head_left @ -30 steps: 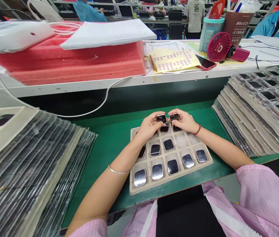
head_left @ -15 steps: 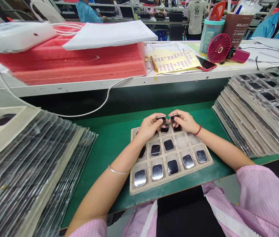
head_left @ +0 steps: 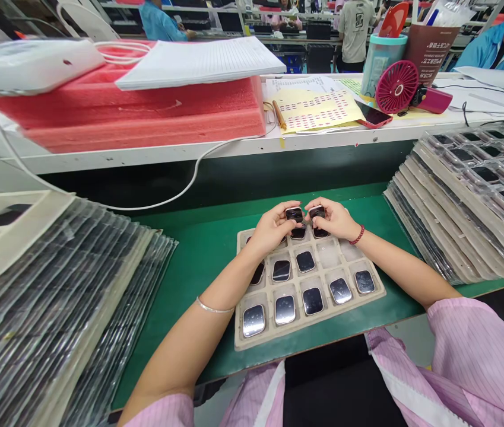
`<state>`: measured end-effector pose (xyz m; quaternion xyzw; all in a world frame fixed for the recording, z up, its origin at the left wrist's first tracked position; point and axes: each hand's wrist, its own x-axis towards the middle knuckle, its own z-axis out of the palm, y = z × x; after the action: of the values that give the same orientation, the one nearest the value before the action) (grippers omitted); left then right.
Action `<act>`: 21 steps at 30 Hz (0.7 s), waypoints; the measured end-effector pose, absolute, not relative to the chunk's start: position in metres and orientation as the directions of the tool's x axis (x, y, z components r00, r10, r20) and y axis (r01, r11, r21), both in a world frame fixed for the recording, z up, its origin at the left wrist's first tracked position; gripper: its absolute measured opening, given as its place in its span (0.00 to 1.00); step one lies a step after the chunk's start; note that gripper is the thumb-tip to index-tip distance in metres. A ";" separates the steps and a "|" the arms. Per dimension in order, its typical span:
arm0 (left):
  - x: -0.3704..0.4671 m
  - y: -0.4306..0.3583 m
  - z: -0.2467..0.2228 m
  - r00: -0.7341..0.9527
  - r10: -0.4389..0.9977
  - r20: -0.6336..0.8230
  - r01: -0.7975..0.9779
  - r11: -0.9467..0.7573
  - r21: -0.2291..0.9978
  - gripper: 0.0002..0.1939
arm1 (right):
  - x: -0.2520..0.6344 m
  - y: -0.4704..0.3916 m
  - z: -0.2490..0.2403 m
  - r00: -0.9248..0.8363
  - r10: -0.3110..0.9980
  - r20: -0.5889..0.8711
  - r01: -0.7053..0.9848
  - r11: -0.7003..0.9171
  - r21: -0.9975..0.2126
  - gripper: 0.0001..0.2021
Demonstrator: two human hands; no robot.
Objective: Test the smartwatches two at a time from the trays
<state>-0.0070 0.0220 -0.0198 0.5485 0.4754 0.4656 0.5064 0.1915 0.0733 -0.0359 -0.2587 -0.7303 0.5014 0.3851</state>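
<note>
My left hand (head_left: 273,226) pinches a smartwatch case (head_left: 294,214) with a dark screen and a pale metal rim. Just beside it, my right hand (head_left: 334,219) grips a second smartwatch case (head_left: 317,212) between thumb and fingers. Both are held up over the far edge of a beige moulded tray (head_left: 252,344). Several more watch cases, such as a strapless one (head_left: 312,301) in the front row, lie screen up in the tray's pockets. Two pockets under my right wrist, including one bare pocket (head_left: 328,254), hold no case. My hands hide part of the back row.
Stacked trays (head_left: 78,308) rise at the left, and another tray stack (head_left: 460,213) stands at the right. A white shelf edge (head_left: 234,145) crosses behind, carrying pink foam (head_left: 145,121), papers, a phone (head_left: 374,114) and a small fan (head_left: 396,87). A white cable (head_left: 193,172) hangs below it.
The watch case in my left hand has tilted slightly, so its screen shows more fully, and my left thumb has shifted lower on it. My right thumb has also moved down a little.
</note>
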 end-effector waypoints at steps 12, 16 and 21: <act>-0.007 0.021 -0.017 0.096 0.995 0.022 0.026 -0.024 0.999 0.28 | 0.191 0.072 -0.035 -0.564 0.766 0.307 -0.006 0.368 -0.930 0.18; -0.006 0.022 -0.019 0.095 0.995 0.018 0.009 -0.019 1.000 0.29 | 0.191 0.072 -0.035 -0.565 0.772 0.293 0.008 0.360 -0.933 0.18; -0.004 0.025 -0.014 0.090 0.996 -0.028 -0.062 0.034 0.997 0.32 | 0.191 0.072 -0.035 -0.547 0.783 0.297 0.031 0.373 -0.927 0.18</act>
<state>-0.0039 0.0245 -0.0139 0.4977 0.4687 0.4851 0.5452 0.1910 0.0723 -0.0353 -0.2776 -0.7330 0.4860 0.3867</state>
